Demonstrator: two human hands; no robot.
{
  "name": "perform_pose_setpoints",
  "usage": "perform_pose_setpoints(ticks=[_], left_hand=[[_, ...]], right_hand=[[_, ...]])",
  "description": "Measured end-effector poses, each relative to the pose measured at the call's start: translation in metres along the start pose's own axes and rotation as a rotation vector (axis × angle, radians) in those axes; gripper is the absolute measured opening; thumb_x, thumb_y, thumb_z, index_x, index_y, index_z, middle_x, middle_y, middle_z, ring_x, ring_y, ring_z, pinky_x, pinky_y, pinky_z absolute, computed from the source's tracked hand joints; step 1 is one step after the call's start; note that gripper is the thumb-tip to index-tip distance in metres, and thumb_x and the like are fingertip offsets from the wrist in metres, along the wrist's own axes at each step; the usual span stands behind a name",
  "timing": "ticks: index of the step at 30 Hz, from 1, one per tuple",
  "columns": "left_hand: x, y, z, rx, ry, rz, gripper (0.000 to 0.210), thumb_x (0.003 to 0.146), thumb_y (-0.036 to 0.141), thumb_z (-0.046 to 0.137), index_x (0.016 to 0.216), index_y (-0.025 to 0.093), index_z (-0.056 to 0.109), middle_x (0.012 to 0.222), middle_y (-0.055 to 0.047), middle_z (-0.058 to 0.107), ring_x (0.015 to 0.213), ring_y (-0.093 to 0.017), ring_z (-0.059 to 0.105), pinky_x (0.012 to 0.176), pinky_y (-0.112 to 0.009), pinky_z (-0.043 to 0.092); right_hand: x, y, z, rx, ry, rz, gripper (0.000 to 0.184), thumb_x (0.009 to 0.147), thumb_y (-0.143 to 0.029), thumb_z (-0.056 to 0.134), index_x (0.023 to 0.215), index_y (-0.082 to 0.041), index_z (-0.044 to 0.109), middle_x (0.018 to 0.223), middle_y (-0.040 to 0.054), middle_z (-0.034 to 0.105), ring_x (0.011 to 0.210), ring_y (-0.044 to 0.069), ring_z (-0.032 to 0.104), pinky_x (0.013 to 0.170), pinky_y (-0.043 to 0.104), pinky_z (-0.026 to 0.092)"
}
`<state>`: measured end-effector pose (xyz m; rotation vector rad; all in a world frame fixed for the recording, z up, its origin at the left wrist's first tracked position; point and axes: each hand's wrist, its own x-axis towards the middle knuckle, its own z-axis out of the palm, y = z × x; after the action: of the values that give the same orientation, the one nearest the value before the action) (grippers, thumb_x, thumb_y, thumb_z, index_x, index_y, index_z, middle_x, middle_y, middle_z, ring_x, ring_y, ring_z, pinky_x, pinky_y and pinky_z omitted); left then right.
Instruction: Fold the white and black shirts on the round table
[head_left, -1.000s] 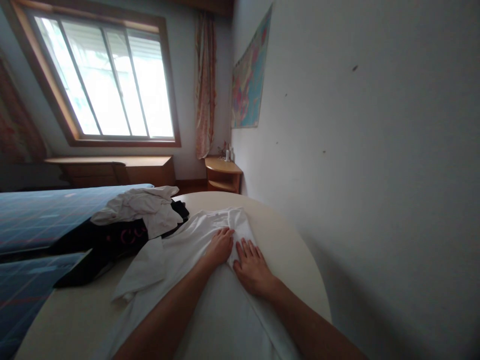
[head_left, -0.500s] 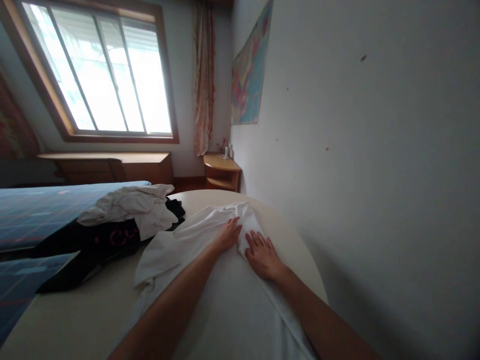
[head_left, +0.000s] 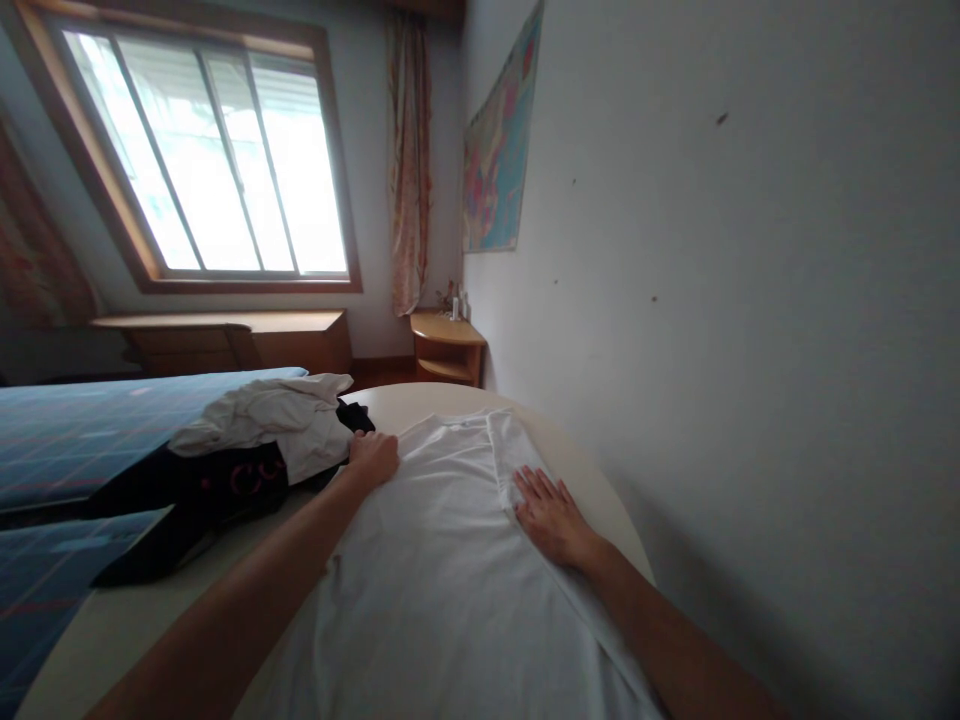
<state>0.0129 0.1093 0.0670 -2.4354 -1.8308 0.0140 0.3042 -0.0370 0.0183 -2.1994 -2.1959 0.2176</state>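
A white T-shirt (head_left: 442,560) lies spread over the round cream table (head_left: 600,490), its neckline toward the far edge. At the shirt's far left edge, by the shoulder, my left hand (head_left: 375,458) is closed with curled fingers on the fabric. The fingertips are partly hidden. My right hand (head_left: 553,518) rests flat on the right side of the shirt, fingers stretched out and a little apart, over a folded strip of cloth.
Left of the shirt, a crumpled off-white garment (head_left: 262,415) lies on a black garment with pink lettering (head_left: 232,490). A blue checked bed (head_left: 67,430) adjoins the table on the left. The white wall (head_left: 750,400) stands close on the right.
My left hand has moved left from the shirt's middle to its left shoulder edge and closed there. The left sleeve no longer lies spread out. My right hand has slid slightly right.
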Motion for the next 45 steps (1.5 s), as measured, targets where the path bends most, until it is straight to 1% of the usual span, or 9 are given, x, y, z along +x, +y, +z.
perform_pose_setpoints(ticks=[5, 14, 21, 25, 28, 31, 36, 40, 45], left_hand=[[-0.003, 0.001, -0.011, 0.039, -0.056, 0.059, 0.025, 0.082, 0.01, 0.05, 0.096, 0.013, 0.071, 0.103, -0.016, 0.071, 0.099, -0.027, 0.068, 0.088, -0.039, 0.047], [0.025, -0.008, -0.024, 0.023, 0.183, -0.013, 0.049, 0.092, 0.005, 0.03, 0.135, 0.012, 0.051, 0.139, -0.022, 0.048, 0.121, -0.034, 0.052, 0.09, -0.044, 0.049], [0.03, -0.005, -0.01, -0.012, 0.188, 0.012, 0.057, 0.088, 0.002, 0.032, 0.141, 0.014, 0.049, 0.159, -0.017, 0.027, 0.139, -0.038, 0.032, 0.105, -0.057, 0.034], [0.011, 0.027, -0.005, -0.032, 0.136, 0.088, 0.047, 0.091, 0.006, 0.032, 0.129, 0.014, 0.059, 0.15, -0.017, 0.042, 0.138, -0.031, 0.038, 0.111, -0.048, 0.029], [-0.016, 0.055, 0.007, -0.069, 0.059, 0.076, 0.044, 0.096, 0.027, 0.039, 0.137, 0.013, 0.052, 0.13, -0.021, 0.06, 0.116, -0.034, 0.058, 0.1, -0.05, 0.041], [-0.046, 0.07, 0.027, -0.143, -0.048, 0.034, 0.064, 0.097, 0.054, 0.032, 0.15, 0.018, 0.036, 0.14, -0.023, 0.052, 0.121, -0.041, 0.054, 0.094, -0.055, 0.043], [-0.068, 0.061, 0.056, -0.176, -0.007, 0.062, 0.067, 0.097, 0.055, 0.028, 0.153, 0.02, 0.03, 0.161, -0.017, 0.02, 0.145, -0.045, 0.017, 0.11, -0.062, 0.022], [-0.065, 0.054, 0.062, -0.175, 0.032, 0.068, 0.066, 0.097, 0.056, 0.029, 0.153, 0.022, 0.03, 0.162, -0.014, 0.02, 0.146, -0.042, 0.018, 0.113, -0.058, 0.019], [-0.051, 0.048, 0.061, -0.178, 0.019, 0.082, 0.067, 0.097, 0.057, 0.027, 0.154, 0.021, 0.029, 0.162, -0.015, 0.018, 0.147, -0.041, 0.015, 0.113, -0.058, 0.019]], right_hand=[[-0.004, 0.006, -0.001, -0.02, -0.001, 0.0, 0.064, 0.096, -0.038, 0.02, 0.156, -0.016, 0.022, 0.163, 0.0038, 0.013, 0.15, 0.025, 0.01, 0.12, 0.05, 0.006], [0.012, 0.002, 0.001, 0.013, -0.009, 0.023, 0.065, 0.096, -0.038, 0.021, 0.157, -0.017, 0.018, 0.164, 0.0037, 0.01, 0.151, 0.025, 0.007, 0.119, 0.052, 0.002], [0.047, -0.006, -0.002, 0.037, -0.032, 0.058, 0.065, 0.096, -0.041, 0.023, 0.157, -0.019, 0.014, 0.165, 0.0036, 0.007, 0.151, 0.023, 0.004, 0.119, 0.051, -0.001], [0.054, -0.007, -0.002, 0.036, -0.013, 0.054, 0.065, 0.097, -0.042, 0.022, 0.157, -0.019, 0.015, 0.164, 0.0035, 0.009, 0.151, 0.023, 0.005, 0.119, 0.051, -0.001], [0.05, -0.007, -0.002, 0.04, 0.034, 0.033, 0.064, 0.097, -0.041, 0.023, 0.157, -0.019, 0.019, 0.164, 0.0035, 0.014, 0.15, 0.023, 0.009, 0.119, 0.05, 0.001], [0.043, -0.012, -0.004, 0.027, 0.141, 0.021, 0.061, 0.096, -0.037, 0.027, 0.153, -0.015, 0.03, 0.161, 0.0067, 0.024, 0.148, 0.023, 0.018, 0.12, 0.047, 0.004], [0.028, -0.029, -0.006, 0.025, 0.212, -0.001, 0.059, 0.099, -0.038, 0.021, 0.143, -0.01, 0.048, 0.152, 0.0131, 0.042, 0.141, 0.022, 0.034, 0.118, 0.036, 0.014], [0.023, -0.037, 0.0, 0.047, 0.14, 0.033, 0.074, 0.097, -0.058, 0.022, 0.152, -0.01, 0.032, 0.16, 0.0129, 0.027, 0.148, 0.027, 0.019, 0.119, 0.041, 0.011], [0.038, -0.041, 0.005, 0.052, 0.088, 0.068, 0.076, 0.097, -0.058, 0.021, 0.155, -0.01, 0.022, 0.163, 0.0115, 0.016, 0.15, 0.027, 0.011, 0.12, 0.043, 0.005]])
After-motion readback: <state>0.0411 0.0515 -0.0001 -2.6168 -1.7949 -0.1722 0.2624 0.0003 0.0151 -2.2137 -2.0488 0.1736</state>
